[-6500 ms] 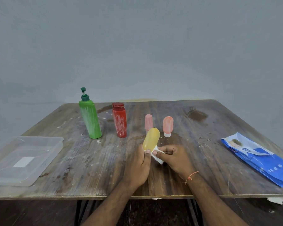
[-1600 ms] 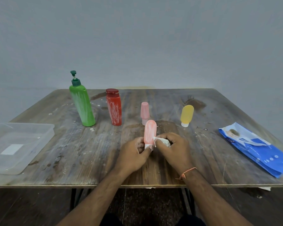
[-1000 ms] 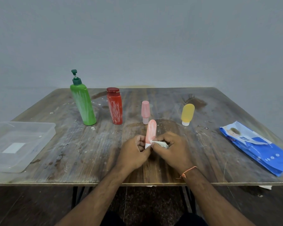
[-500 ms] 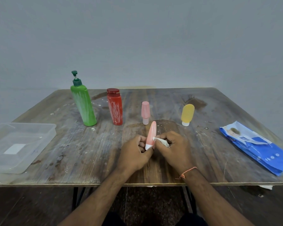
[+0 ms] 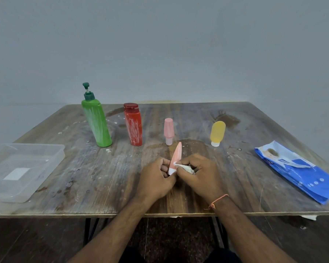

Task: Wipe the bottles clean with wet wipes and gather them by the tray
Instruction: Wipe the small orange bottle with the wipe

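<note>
My left hand [image 5: 156, 179] grips the lower end of a small salmon-pink bottle [image 5: 176, 154], cap down, over the table's front middle. My right hand [image 5: 199, 173] pinches a crumpled white wet wipe [image 5: 184, 167] against the bottle's side. Behind them stand a green pump bottle [image 5: 96, 122] and a red bottle [image 5: 133, 128], both streaked white, a small pink bottle [image 5: 168, 130] and a yellow bottle [image 5: 217, 132]. A clear plastic tray [image 5: 21, 169] sits at the table's left front.
A blue wet-wipe pack [image 5: 300, 169] lies at the right front of the worn wooden table [image 5: 103, 177]. A grey wall rises behind the table. White specks dot the wood near the green bottle.
Over the last second the salmon-pink bottle has turned in my hands, now showing its thin edge, while the wipe stays against its side. Earlier the yellow bottle was held and now stands at the right.
</note>
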Available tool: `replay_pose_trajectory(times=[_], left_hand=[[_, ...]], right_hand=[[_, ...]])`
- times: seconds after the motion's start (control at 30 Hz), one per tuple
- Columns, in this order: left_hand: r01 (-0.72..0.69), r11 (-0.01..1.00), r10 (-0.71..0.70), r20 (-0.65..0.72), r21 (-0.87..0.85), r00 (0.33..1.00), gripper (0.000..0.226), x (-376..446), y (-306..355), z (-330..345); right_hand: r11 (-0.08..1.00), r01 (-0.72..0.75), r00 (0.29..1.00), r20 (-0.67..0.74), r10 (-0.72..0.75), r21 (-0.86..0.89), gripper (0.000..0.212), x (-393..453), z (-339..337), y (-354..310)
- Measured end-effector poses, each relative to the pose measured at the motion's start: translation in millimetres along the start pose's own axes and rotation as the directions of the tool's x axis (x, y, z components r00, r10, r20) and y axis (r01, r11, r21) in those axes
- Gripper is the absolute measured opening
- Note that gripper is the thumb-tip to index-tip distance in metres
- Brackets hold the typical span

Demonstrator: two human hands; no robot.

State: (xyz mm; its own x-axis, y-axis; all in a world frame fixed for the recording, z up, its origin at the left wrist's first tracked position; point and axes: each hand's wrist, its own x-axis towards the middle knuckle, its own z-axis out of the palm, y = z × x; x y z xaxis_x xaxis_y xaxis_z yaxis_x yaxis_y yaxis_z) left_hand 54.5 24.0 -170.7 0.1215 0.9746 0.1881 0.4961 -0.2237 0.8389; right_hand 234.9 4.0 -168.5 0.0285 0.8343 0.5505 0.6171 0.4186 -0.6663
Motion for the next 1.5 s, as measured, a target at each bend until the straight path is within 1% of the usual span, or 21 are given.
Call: replay_pose_trajectory(times=[0.1,0.17,0.33,0.5,0.63,0.73,0.77,0.83,0.87,0.93,1.0,1.03,1.13,1.23,1.3,1.37,1.5], left_hand=[[-0.002,1.000,0.002,-0.005,0.004,1.000,0.031,0.2,0.0,0.0],[-0.002,1.000,0.002,-0.011,0.005,1.000,0.031,0.0,0.1,0.5],[0.007,1.000,-0.007,0.007,0.012,1.000,0.028,0.7,-0.3,-0.6],[-0.004,1.000,0.004,0.018,0.022,1.000,0.030,0.8,0.7,-1.4],[-0.013,1.000,0.015,0.085,-0.014,0.996,0.026,2.5,1.1,-3.5],[-0.033,0.998,0.038,0.115,-0.045,0.993,0.026,3.5,0.1,-5.4],[-0.039,0.999,0.043,0.116,-0.036,0.992,0.028,3.8,-0.2,-5.5],[-0.053,0.999,0.052,0.109,0.007,0.993,0.039,4.7,-1.6,-4.1],[-0.055,0.998,0.052,0.105,0.024,0.993,0.046,5.6,-3.1,-3.3],[-0.050,0.998,0.048,0.107,0.024,0.993,0.051,7.3,-6.3,-1.9],[-0.045,0.999,0.042,0.120,0.020,0.992,0.050,8.0,-7.7,-1.4],[-0.047,0.998,0.043,0.123,0.031,0.991,0.050,7.8,-7.6,-1.4],[-0.070,0.994,0.059,0.127,0.086,0.990,0.052,5.7,-4.0,-2.6],[-0.080,0.991,0.066,0.135,0.104,0.989,0.054,3.7,-0.7,-2.9],[-0.076,0.993,0.063,0.132,0.095,0.989,0.053,3.2,-1.0,-3.2],[-0.069,0.994,0.057,0.129,0.088,0.990,0.051,3.1,-1.6,-3.7],[-0.091,0.986,0.073,0.130,0.141,0.989,0.045,0.2,1.7,-4.2]], right_hand=[[0.999,-0.048,0.996,-0.071,0.047,-0.008,0.010,2.0,2.3,3.3],[0.998,-0.062,0.993,-0.099,0.061,-0.003,0.011,3.2,2.9,4.6],[0.999,-0.035,0.999,-0.012,0.036,0.027,0.013,1.1,1.4,2.7],[0.992,-0.121,0.988,-0.094,0.123,0.028,0.008,3.0,2.5,5.6],[0.995,-0.073,0.997,-0.030,0.075,0.065,0.011,2.5,1.7,4.0],[0.990,-0.121,0.991,-0.056,0.125,0.067,0.009,2.9,2.1,5.7],[0.989,-0.139,0.986,-0.084,0.144,0.059,0.011,3.4,2.4,6.2],[0.987,-0.150,0.979,-0.128,0.156,0.055,0.015,4.4,2.3,6.1],[0.987,-0.141,0.980,-0.133,0.150,0.070,0.015,4.9,1.9,5.5],[0.989,-0.103,0.988,-0.107,0.114,0.102,0.012,4.2,1.5,6.1],[0.990,-0.093,0.991,-0.083,0.102,0.106,0.012,2.6,1.7,6.5],[0.987,-0.115,0.989,-0.085,0.124,0.108,0.011,2.5,1.7,6.3],[0.981,-0.169,0.972,-0.147,0.183,0.100,0.008,3.7,1.7,6.5],[0.980,-0.155,0.966,-0.189,0.177,0.126,0.007,5.0,0.9,7.1],[0.982,-0.137,0.976,-0.154,0.156,0.128,0.009,4.0,1.0,7.9],[0.980,-0.157,0.978,-0.120,0.172,0.124,0.009,3.1,1.8,6.9],[0.972,-0.203,0.954,-0.200,0.224,0.119,0.006,3.9,1.1,6.0]])
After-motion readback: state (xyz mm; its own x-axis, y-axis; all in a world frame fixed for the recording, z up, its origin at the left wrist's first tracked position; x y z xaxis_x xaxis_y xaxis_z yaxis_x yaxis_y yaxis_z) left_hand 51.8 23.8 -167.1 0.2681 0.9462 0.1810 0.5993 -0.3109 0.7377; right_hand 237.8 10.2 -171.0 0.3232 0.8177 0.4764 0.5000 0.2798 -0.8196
